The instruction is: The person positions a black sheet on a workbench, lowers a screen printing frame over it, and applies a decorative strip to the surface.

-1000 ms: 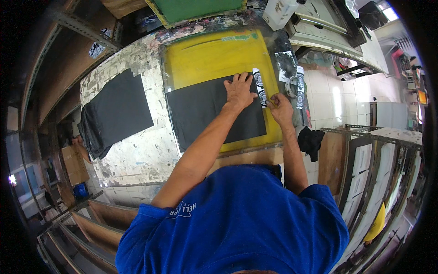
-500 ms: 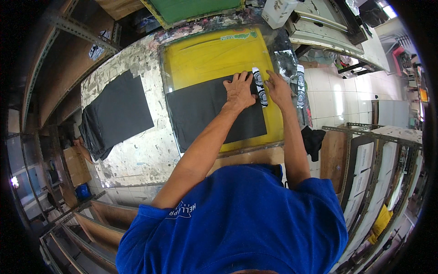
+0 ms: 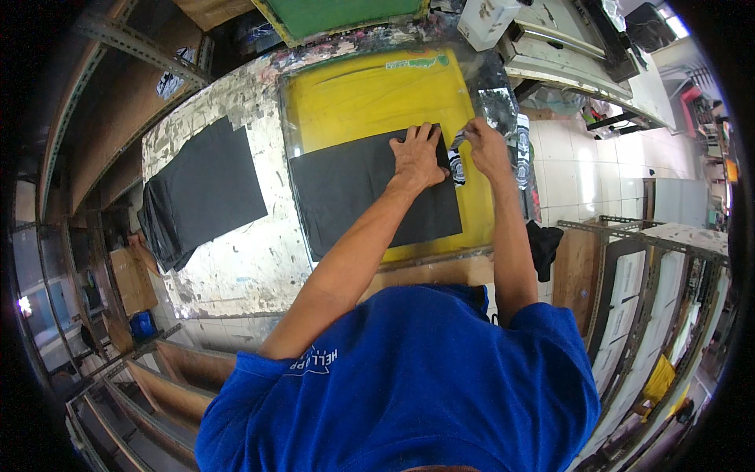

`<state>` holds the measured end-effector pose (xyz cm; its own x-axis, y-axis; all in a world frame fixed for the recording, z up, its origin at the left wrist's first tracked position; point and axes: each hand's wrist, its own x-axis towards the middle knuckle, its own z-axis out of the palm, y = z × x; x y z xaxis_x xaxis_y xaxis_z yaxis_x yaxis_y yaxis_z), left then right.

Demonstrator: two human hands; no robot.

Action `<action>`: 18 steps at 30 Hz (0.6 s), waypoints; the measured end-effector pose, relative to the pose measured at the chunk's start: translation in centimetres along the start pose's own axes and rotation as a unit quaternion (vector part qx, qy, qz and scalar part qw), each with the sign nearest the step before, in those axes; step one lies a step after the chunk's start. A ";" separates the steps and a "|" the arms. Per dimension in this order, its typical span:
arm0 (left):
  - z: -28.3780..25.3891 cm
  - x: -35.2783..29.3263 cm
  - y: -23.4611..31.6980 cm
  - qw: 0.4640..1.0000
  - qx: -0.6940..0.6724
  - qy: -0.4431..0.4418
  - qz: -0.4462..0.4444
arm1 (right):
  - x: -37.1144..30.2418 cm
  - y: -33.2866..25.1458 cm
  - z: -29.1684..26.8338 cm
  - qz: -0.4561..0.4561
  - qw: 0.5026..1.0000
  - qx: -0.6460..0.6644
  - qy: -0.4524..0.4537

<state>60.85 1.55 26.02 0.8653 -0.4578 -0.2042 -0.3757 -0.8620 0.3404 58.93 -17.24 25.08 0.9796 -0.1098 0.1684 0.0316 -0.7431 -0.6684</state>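
A smooth black sheet (image 3: 362, 197) lies over the near part of a yellow panel (image 3: 338, 102). My left hand (image 3: 418, 161) presses flat on the sheet's right part, fingers spread. Along the sheet's right edge is a white strip with black printed designs (image 3: 458, 171). Its far end is pinched in the fingers of my right hand (image 3: 491, 149) and lifts off the panel, bending up. The strip's near end still lies down against the sheet. The fingertips of my right hand partly hide the raised end.
Several black sheets (image 3: 204, 189) lie stacked at the left of the paint-stained table (image 3: 228, 291). Another printed strip (image 3: 523, 149) lies right of the panel. A green framed screen (image 3: 338, 16) and a white container (image 3: 484, 23) stand beyond. Metal racks (image 3: 629, 228) flank both sides.
My right hand has closed on the strip's far end and raised it, folding it back from the panel. My left hand stays put on the black sheet.
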 end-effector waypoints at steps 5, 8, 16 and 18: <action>-0.5 -0.1 0.4 1.000 0.013 -0.024 -0.010 | -3.2 -3.1 -2.7 0.019 0.998 -0.023 0.047; -0.5 -0.1 0.5 0.999 0.018 -0.030 -0.009 | -3.7 -4.0 -3.8 0.002 0.991 -0.010 0.135; -0.6 -0.3 0.5 0.999 0.035 -0.018 -0.005 | 0.1 -3.8 -4.3 0.070 0.994 0.070 0.035; -0.3 -0.2 0.4 0.999 0.042 -0.007 -0.002 | 0.5 -2.0 -2.8 0.091 0.994 0.061 -0.030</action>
<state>60.61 1.36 26.45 0.8624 -0.4562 -0.2195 -0.3987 -0.8792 0.2609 58.81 -17.69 28.52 0.9811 -0.1932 -0.0046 -0.1274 -0.6288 -0.7671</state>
